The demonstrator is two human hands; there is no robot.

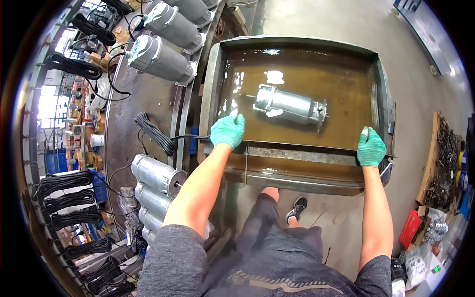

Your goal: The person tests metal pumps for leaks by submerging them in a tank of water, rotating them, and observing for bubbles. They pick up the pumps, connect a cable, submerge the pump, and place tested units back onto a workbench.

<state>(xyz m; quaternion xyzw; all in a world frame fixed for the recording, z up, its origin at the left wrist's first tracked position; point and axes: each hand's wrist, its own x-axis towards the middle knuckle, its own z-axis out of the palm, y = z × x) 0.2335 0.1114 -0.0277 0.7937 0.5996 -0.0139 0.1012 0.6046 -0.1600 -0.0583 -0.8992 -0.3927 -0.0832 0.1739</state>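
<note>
A silver cylindrical motor [289, 105] lies on its side in a rectangular metal tank [213, 81] of brownish liquid. Along the tank's near side runs a long metal bar [302, 152]. My left hand [228, 131], in a green glove, is closed at the bar's left end, thumb uppermost. A black cable [190, 136] runs in under that hand from a coil; whether the hand holds it too is hidden. At the right end of the bar my right hand [371, 147], gloved the same way, is closed, and its fingertips are partly hidden.
On the left, a metal bench [148, 106] carries grey motors [163, 59], a black cable coil [154, 133] and stacked silver motors [154, 173]. More cable coils [69, 183] hang beyond it. At right stand a wooden tray of small metal parts [440, 158] and a red box [409, 229].
</note>
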